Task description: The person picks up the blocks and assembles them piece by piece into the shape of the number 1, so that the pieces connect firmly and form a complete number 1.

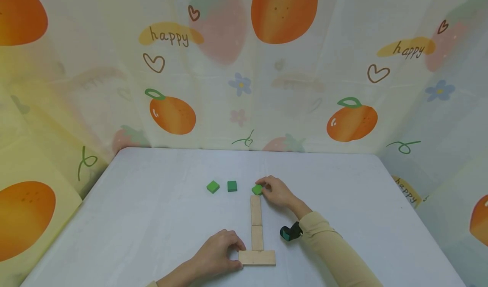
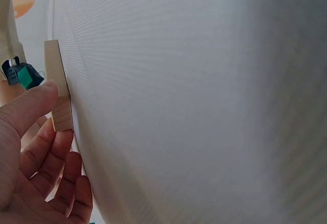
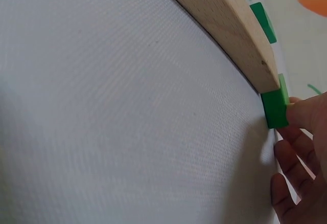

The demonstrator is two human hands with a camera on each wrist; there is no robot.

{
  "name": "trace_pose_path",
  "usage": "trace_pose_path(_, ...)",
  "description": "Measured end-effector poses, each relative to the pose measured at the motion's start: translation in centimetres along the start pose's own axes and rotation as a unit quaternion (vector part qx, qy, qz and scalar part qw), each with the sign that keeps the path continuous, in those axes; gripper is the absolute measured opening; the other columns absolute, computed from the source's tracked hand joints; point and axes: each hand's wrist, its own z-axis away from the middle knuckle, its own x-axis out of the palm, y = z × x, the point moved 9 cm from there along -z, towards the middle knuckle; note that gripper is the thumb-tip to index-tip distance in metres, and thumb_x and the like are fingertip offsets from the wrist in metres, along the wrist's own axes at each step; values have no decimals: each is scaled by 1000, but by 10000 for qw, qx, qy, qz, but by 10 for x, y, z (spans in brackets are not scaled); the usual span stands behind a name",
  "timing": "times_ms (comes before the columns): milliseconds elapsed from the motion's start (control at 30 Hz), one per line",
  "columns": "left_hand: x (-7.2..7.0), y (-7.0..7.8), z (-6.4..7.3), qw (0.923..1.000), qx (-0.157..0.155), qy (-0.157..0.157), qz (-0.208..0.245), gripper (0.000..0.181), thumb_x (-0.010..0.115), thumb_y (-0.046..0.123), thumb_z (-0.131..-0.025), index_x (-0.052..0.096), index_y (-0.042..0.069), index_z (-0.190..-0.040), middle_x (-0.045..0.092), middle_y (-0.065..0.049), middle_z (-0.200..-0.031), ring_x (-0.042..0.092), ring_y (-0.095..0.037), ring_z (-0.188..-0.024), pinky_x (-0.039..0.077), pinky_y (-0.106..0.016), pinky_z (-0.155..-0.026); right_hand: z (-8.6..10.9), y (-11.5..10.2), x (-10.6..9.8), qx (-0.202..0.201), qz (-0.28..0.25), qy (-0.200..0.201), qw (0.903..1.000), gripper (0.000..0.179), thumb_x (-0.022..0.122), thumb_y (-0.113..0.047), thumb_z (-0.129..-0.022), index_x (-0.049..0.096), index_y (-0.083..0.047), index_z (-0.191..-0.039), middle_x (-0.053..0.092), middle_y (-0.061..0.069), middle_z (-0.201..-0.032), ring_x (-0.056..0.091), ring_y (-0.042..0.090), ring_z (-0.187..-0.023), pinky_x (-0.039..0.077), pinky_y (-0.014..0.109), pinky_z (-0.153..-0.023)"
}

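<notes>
My left hand (image 1: 216,253) pinches the left end of a plain wooden block (image 1: 257,258) lying crosswise near the front of the table. From its back edge two more wooden blocks (image 1: 256,210) run end to end away from me. At their far end my right hand (image 1: 277,191) holds a green block (image 1: 257,189) between thumb and fingers. In the right wrist view, that green block (image 3: 276,106) sits right at the end of the wooden block (image 3: 230,27). The left wrist view shows my thumb on the crosswise block (image 2: 57,75), fingers at its end.
Two green blocks, one turned cornerwise (image 1: 213,187) and one set square (image 1: 232,186), lie to the left of my right hand. A black and teal device (image 1: 291,232) is at my right wrist. A fruit-patterned cloth (image 1: 267,87) hangs behind the white table (image 1: 152,202).
</notes>
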Motion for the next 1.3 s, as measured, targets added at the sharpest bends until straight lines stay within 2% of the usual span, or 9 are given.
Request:
trace_pose_path(33,0,0,0,10000,5,-3,7,27,81,25,-65,66,24,-88,56,21,-82,45,2,-76,43,-19,-69,0,-1,-1,-189,10,38,9998,27,50,-5,-87,62,-7,-111,62,8,-103,56,22,-93,45,37,-82)
trace_pose_path(133,1,0,0,10000,26,-9,32,27,81,25,-65,66,24,-88,56,21,-81,44,2,-76,42,-18,-68,2,-3,-4,-353,-42,77,9993,28,49,-6,-86,61,-8,-112,62,8,-103,56,21,-92,46,36,-80)
trace_pose_path(233,1,-1,0,10000,55,6,33,27,81,25,-65,66,24,-88,56,21,-82,45,2,-76,42,-18,-68,2,0,-4,-273,5,4,9996,30,50,-6,-87,60,-7,-115,63,7,-104,57,22,-92,45,36,-81)
trace_pose_path(267,1,-1,0,10000,61,11,32,27,81,25,-65,66,24,-88,56,21,-82,45,2,-76,42,-18,-68,2,1,-4,-102,-1,-57,9999,30,51,-4,-86,59,-6,-115,63,8,-105,57,24,-94,45,39,-83)
trace_pose_path(433,1,-2,0,10000,54,12,36,27,81,25,-65,66,24,-88,56,21,-82,45,2,-76,42,-18,-68,1,7,-2,170,239,-292,9991,31,57,-7,-86,57,-6,-118,62,7,-108,57,22,-97,45,37,-86)
trace_pose_path(567,1,0,0,10000,46,0,36,27,81,25,-65,66,24,-88,56,21,-82,45,2,-76,42,-18,-68,1,10,-1,262,214,-429,9985,33,60,-12,-86,57,-9,-119,61,6,-110,56,21,-99,44,36,-87)
trace_pose_path(1100,-1,0,1,10000,57,-13,-6,28,81,24,-65,66,23,-89,56,20,-83,45,2,-77,42,-18,-69,1,6,-2,-147,263,-336,9990,30,60,-12,-87,59,-9,-117,61,6,-110,55,21,-97,45,36,-86)
trace_pose_path(1300,0,1,1,9999,53,-110,26,31,80,26,-66,66,22,-93,56,20,-85,45,2,-79,42,-19,-71,1,5,-3,-217,232,-332,9989,29,59,-11,-87,59,-9,-116,60,6,-108,55,20,-96,45,36,-85)
